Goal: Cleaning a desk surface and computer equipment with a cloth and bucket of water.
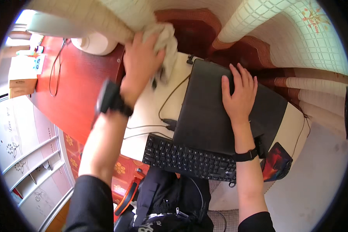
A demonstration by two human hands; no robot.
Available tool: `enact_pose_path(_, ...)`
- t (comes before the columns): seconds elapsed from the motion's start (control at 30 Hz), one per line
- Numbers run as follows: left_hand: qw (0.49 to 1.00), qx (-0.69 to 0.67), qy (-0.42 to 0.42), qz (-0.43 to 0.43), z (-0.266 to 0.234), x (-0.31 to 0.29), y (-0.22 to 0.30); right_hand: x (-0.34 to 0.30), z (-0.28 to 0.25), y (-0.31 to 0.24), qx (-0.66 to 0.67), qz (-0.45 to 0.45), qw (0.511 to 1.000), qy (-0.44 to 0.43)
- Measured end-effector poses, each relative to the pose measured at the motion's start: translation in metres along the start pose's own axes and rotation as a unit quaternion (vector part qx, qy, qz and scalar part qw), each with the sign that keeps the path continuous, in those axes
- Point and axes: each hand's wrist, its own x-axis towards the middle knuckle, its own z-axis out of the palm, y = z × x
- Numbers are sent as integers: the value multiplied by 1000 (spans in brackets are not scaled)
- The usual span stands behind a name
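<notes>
My left hand [145, 58], with a black watch on its wrist, is at the far left edge of the cream desk. It grips a crumpled whitish cloth [167, 48], slightly smeared by motion. My right hand [241, 92] lies flat on the black lid of a closed laptop [210, 112], fingers stretched out. A black band circles that wrist. Tucked against the laptop's near edge is a black keyboard [185, 158]. Cables with a black plug [169, 123] run out on the laptop's left side.
A mouse pad [276, 160] with a red and dark print lies at the right desk corner. To the left stands a red-brown table [81, 77] with a white rounded object [94, 43], a cord and a cardboard box [22, 83]. Light curtains [255, 19] hang along the back.
</notes>
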Motion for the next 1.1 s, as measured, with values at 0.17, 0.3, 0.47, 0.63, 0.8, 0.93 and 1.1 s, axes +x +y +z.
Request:
enact_pose_path(0.17,1000,-6,4,22,-4,-16,11,-2,-4,6,5,22,1000,1)
enact_pose_path(0.3,989,-43,-143,14,-53,-130,20,-6,-6,12,3,35,999,7)
enact_pose_path(0.47,988,-29,-153,4,-32,-101,25,-10,-2,12,-3,25,1000,-3)
enact_pose_path(0.63,998,-16,-30,56,-9,-11,33,-2,1,10,-5,-8,1000,-5)
enact_pose_path(0.8,992,-56,-110,34,-31,-74,19,-8,8,21,-27,-10,999,13)
enact_pose_path(0.93,991,-45,-122,28,-63,-133,3,-9,9,20,-32,-18,999,16)
enact_pose_path(1.1,982,-116,-150,-18,-80,-130,-7,-7,10,16,26,-40,997,55)
